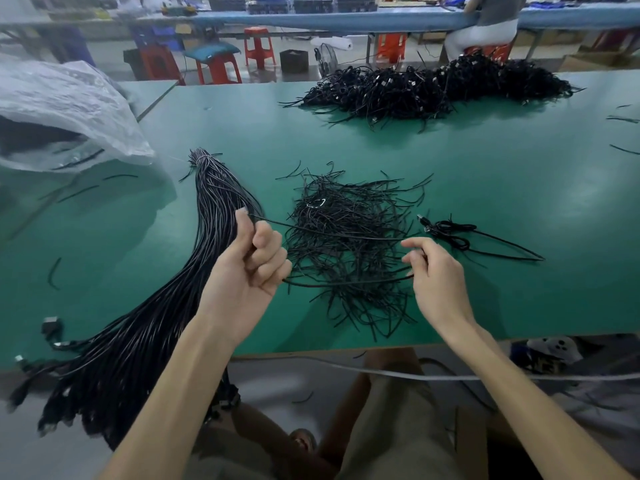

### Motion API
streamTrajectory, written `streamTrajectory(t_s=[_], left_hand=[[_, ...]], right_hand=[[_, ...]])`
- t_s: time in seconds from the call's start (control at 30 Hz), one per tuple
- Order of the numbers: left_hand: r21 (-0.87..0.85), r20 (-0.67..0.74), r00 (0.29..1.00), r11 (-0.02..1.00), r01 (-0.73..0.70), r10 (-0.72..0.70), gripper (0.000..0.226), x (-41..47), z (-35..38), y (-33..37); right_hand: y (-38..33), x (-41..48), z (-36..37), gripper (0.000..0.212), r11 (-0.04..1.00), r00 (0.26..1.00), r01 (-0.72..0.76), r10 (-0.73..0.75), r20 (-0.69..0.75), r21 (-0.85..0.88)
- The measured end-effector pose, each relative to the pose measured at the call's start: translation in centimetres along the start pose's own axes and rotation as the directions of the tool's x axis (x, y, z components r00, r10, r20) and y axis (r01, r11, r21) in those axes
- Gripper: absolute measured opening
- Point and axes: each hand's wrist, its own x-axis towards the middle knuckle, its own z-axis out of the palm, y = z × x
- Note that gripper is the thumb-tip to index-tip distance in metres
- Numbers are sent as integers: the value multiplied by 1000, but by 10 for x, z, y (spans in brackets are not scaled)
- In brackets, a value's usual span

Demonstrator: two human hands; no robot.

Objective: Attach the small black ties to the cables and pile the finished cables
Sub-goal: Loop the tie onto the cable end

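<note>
My left hand [254,261] grips a single black cable [346,235] pulled from the big tied bundle of cables [162,306] that hangs over the table's front left edge. My right hand [434,271] pinches the same cable at its other bend, so it forms a long loop stretched between both hands. Under the loop lies a loose heap of small black ties [349,244]. One coiled cable [453,233] with a tie sticking out lies just right of the heap. The large pile of finished cables [433,88] sits at the table's far side.
The green table [519,188] has stray ties scattered on the left and far right. A clear plastic bag [69,112] holding more cables lies at the left. A white cord [433,377] runs below the front edge. A person sits at a far bench among red stools.
</note>
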Motion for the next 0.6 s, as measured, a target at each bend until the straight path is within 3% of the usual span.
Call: streamTrajectory(t_s=[0.13, 0.23, 0.3, 0.37, 0.43, 0.47, 0.53, 0.6], left_hand=[[251, 183, 983, 968, -33, -14, 53, -7, 16, -2], [372, 300, 948, 928, -11, -109, 56, -10, 28, -7], [307, 391, 903, 950, 54, -177, 54, -12, 34, -11], [165, 480, 854, 977, 137, -200, 52, -14, 39, -13], [1, 549, 819, 980, 198, -166, 49, -14, 43, -13], [-68, 564, 815, 976, 205, -132, 48, -13, 45, -12], [-146, 534, 844, 976, 162, -60, 45, -9, 47, -10], [-188, 456, 890, 977, 103, -6, 46, -6, 48, -8]], right_hand=[[-20, -1, -2, 26, 998, 999, 38, -36, -41, 56], [-38, 0, -3, 31, 971, 998, 65, -63, -17, 229], [-46, 0, -4, 33, 968, 995, 97, -104, 15, 229], [-50, -2, -2, 38, 992, 987, 127, -128, 101, 17], [-53, -10, 1, 42, 945, 973, 218, -193, 123, -245], [-54, -16, 2, 40, 920, 956, 293, -276, 103, -260], [-59, -29, 3, 34, 922, 920, 386, -384, 77, -15], [-66, -42, 5, 37, 872, 918, 189, -320, 235, 452]])
